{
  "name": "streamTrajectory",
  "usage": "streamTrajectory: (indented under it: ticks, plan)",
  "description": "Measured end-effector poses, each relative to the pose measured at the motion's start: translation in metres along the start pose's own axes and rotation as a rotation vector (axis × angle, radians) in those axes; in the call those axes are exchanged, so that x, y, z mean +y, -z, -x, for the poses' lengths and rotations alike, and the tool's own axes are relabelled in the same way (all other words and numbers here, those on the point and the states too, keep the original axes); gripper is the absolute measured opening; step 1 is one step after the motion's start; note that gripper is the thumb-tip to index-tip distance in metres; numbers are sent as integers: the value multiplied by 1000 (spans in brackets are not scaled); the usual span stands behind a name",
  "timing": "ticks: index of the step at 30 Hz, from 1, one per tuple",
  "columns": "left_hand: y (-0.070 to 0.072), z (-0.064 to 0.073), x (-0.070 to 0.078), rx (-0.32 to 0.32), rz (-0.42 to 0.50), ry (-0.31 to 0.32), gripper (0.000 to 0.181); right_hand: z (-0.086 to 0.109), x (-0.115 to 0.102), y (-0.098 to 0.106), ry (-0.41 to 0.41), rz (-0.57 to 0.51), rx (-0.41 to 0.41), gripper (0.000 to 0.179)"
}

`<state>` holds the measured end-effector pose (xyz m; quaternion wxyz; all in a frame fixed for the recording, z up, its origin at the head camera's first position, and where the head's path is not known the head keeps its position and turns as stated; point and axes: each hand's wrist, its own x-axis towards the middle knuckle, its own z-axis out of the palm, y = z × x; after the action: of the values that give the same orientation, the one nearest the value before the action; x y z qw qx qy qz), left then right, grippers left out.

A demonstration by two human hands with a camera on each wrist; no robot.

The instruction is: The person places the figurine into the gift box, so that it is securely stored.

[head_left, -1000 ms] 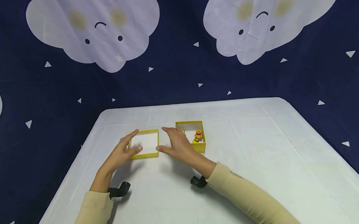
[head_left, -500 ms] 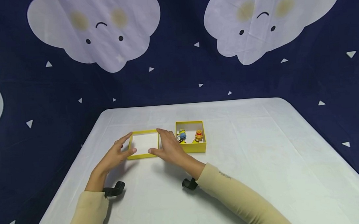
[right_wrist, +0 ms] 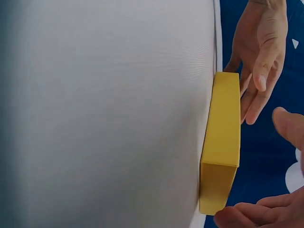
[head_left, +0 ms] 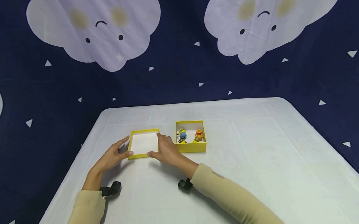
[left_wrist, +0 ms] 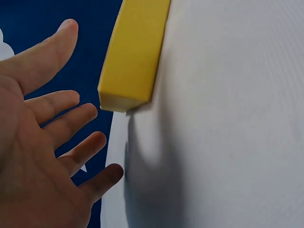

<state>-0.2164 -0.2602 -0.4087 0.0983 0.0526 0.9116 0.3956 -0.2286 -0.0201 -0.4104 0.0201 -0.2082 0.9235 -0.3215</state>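
A shallow square yellow tray (head_left: pixel 144 143), white inside and perhaps a box lid, lies on the table. At its left side is my left hand (head_left: pixel 108 157), thumb and fingers spread; in the left wrist view the fingers (left_wrist: pixel 69 126) look apart from the yellow wall (left_wrist: pixel 130 52). My right hand (head_left: pixel 169 152) is by the tray's right side, its thumb near the front edge. In the right wrist view its fingers (right_wrist: pixel 251 213) are at or very near the tray's end wall (right_wrist: pixel 216 190), and the thumb is spread away. Whether they touch is unclear.
Right of the tray stands a deeper yellow box (head_left: pixel 191 148). It holds a blue-and-yellow toy figure (head_left: pixel 182 134), an orange bear figure (head_left: pixel 199 135) and small yellow pieces. White cloth (head_left: pixel 258 162) covers the table, with a dark blue curtain (head_left: pixel 172 82) behind.
Both hands have shifted left. My right hand has come from between the tray and the box to the tray's right side, uncovering the blue-and-yellow figure. The tray looks nearly unmoved.
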Motion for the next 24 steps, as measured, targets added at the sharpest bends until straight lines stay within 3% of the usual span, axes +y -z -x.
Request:
streamTrajectory:
  ticks: [9, 19, 24]
  plan:
    - [1, -2, -8, -11, 16, -70, 77, -6, 5, -7, -32, 39, -32, 86]
    - [0, -5, -16, -41, -4, -55, 80, -10, 8, -13, -29, 77, -36, 69]
    - [-1, -7, -18, -51, 3, -55, 82, -9, 8, -14, -47, 109, -27, 72]
